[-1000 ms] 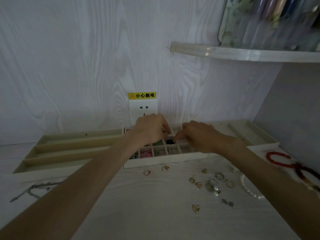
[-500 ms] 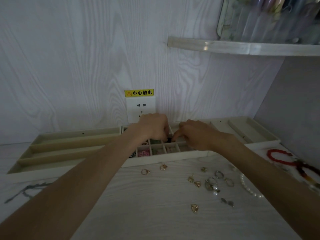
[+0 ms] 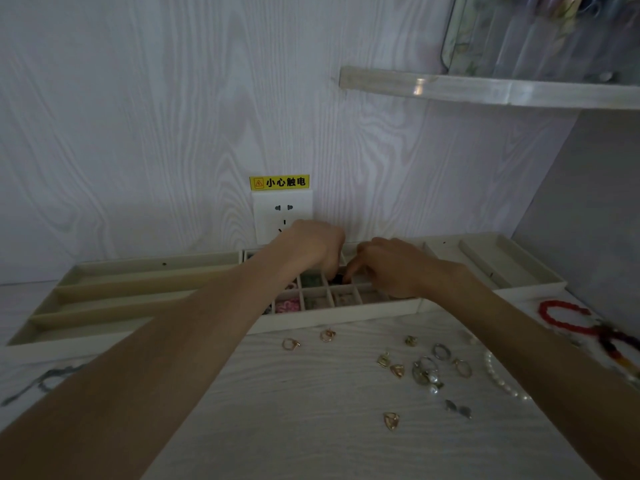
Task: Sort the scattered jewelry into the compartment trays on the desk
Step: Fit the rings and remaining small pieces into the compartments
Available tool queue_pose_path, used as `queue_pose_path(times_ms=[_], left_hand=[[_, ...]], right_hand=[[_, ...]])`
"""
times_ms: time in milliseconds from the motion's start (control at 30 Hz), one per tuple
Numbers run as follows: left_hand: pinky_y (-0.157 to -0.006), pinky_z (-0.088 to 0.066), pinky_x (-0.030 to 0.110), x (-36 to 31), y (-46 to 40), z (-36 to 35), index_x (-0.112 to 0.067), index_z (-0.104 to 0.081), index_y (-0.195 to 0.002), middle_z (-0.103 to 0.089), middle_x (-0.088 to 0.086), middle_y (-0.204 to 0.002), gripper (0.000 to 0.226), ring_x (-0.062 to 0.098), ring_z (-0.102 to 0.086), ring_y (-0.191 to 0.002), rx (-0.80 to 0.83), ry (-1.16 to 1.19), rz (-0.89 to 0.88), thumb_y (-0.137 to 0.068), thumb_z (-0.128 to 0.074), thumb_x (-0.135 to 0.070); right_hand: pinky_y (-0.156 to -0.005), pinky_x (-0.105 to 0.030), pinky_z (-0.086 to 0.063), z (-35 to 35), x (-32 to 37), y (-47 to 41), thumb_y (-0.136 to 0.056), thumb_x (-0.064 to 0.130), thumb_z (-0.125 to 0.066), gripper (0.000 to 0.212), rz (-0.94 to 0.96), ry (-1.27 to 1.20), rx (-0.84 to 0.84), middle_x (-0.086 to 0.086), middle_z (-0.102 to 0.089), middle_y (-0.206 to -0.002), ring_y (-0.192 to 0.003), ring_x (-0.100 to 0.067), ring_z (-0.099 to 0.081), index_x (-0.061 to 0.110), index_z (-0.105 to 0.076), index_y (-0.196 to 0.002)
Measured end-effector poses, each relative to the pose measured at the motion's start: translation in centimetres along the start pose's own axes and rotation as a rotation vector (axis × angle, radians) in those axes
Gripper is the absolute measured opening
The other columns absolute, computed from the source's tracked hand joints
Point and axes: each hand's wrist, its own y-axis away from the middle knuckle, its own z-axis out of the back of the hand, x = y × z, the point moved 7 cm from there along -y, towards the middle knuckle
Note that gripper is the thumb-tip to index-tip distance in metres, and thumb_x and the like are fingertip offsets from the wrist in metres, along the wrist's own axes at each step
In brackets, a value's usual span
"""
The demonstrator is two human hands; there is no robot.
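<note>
Both hands hover over the small-cell tray [image 3: 346, 315] at the back of the desk. My left hand [image 3: 311, 245] and my right hand [image 3: 391, 265] have curled fingers that meet on a small dark piece [image 3: 337, 279] in a middle cell. Which fingers pinch it is hard to tell. Other cells hold a pink item [image 3: 287, 305] and a greenish one [image 3: 311, 280]. Loose gold rings [image 3: 291, 344], a cluster of rings and pendants [image 3: 424, 370], a gold pendant [image 3: 391, 420] and a pearl strand [image 3: 498, 377] lie on the desk in front.
A long-slot tray [image 3: 104, 296] stands left, a wide-slot tray [image 3: 502, 265] right. A red bead bracelet [image 3: 561, 317] and a dark bead string [image 3: 613, 344] lie at the far right, a grey chain [image 3: 41, 381] at the far left. A wall socket [image 3: 282, 213] and a shelf [image 3: 485, 90] are behind.
Both hands stay over the same cells with the fingertips drawn closer on the dark piece. The view has tilted slightly upward.
</note>
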Motion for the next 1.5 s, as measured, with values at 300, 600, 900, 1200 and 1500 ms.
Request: queue_pose_path(times_ms=[300, 600, 900, 1200, 1500], left_hand=[[-0.049, -0.036, 0.024, 0.2, -0.1, -0.1, -0.013, -0.067, -0.095, -0.051, -0.001, -0.065, 0.022, 0.014, -0.050, -0.061, 0.031, 0.042, -0.004, -0.081, -0.069, -0.029], [-0.048, -0.036, 0.024, 0.4, -0.1, -0.1, -0.014, -0.066, -0.087, -0.053, 0.000, -0.067, 0.018, 0.013, -0.050, -0.059, 0.031, 0.063, 0.012, -0.079, -0.070, -0.030], [-0.051, -0.037, 0.024, 0.5, 0.4, 0.6, -0.015, -0.068, -0.085, -0.054, -0.002, -0.065, 0.019, 0.011, -0.050, -0.058, -0.038, 0.060, 0.013, -0.076, -0.074, -0.029], [-0.049, -0.035, 0.024, 0.4, 0.5, 0.6, -0.014, -0.046, -0.058, -0.047, 0.000, -0.060, 0.033, 0.012, -0.044, -0.053, -0.038, 0.003, 0.026, -0.078, -0.070, -0.025], [-0.056, -0.038, 0.025, -0.5, 0.6, 1.0, -0.014, -0.048, -0.061, -0.047, -0.001, -0.063, 0.030, 0.012, -0.046, -0.057, 0.039, -0.093, 0.023, -0.080, -0.067, -0.028]], right_hand=[[-0.073, -0.023, -0.026, -0.3, 0.6, -0.5, -0.097, 0.012, -0.040, 0.043, 0.060, 0.017, -0.050, 0.019, -0.029, -0.072, -0.096, -0.016, -0.048, 0.044, -0.059, -0.119], [-0.073, -0.025, -0.027, 0.2, 0.3, -0.4, -0.095, 0.003, -0.037, 0.053, 0.042, 0.028, -0.051, 0.016, -0.038, -0.082, -0.093, -0.014, -0.046, 0.045, -0.059, -0.118], [-0.065, -0.018, -0.023, 1.5, 0.3, -0.1, -0.097, 0.022, -0.047, 0.028, 0.033, 0.040, -0.039, 0.022, -0.025, -0.071, -0.085, -0.005, -0.037, 0.038, -0.068, -0.107], [-0.074, -0.024, -0.023, 1.0, 0.5, -0.3, -0.094, 0.004, -0.040, 0.048, -0.006, 0.114, -0.025, 0.017, -0.035, -0.083, -0.093, -0.012, -0.044, 0.039, -0.064, -0.115], [-0.076, -0.024, -0.023, 1.1, 0.7, -0.5, -0.095, 0.011, -0.043, 0.040, -0.023, 0.128, -0.065, 0.006, -0.055, -0.117, -0.104, -0.016, -0.049, 0.041, -0.065, -0.110]])
